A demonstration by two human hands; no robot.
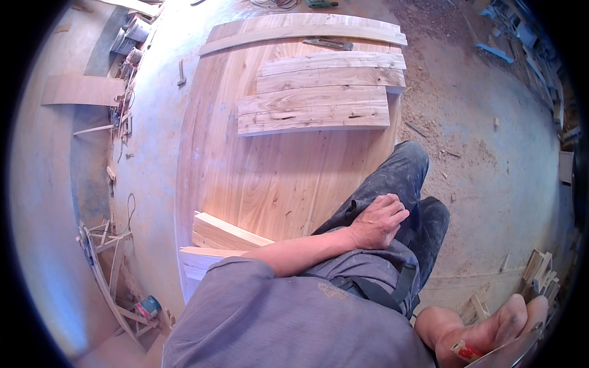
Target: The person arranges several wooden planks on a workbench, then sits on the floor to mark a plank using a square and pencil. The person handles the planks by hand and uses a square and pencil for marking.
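Note:
My left forearm crosses my lap, and my left hand [379, 222] rests on the dark trousers [392, 175] at my thigh. Its fingers are curled closed; the inside of the hand is hidden. At the lower right my right hand [485, 328] is raised close to the camera, bent fingers toward the rim. It is closed around something flat and shiny-edged [512, 351], cut off by the dark border. A small red patch [466, 351] shows beside the palm. Below my knees lies a broad wooden panel [276, 178], with several short planks [313, 107] across its far half.
A long narrow board [300, 32] and a hand plane-like tool [328, 43] lie at the panel's far end. Cut timber pieces [227, 233] sit by my left elbow. Wood chips [457, 156] litter the floor at right. At left stand a wooden frame [107, 264] and a can [148, 306].

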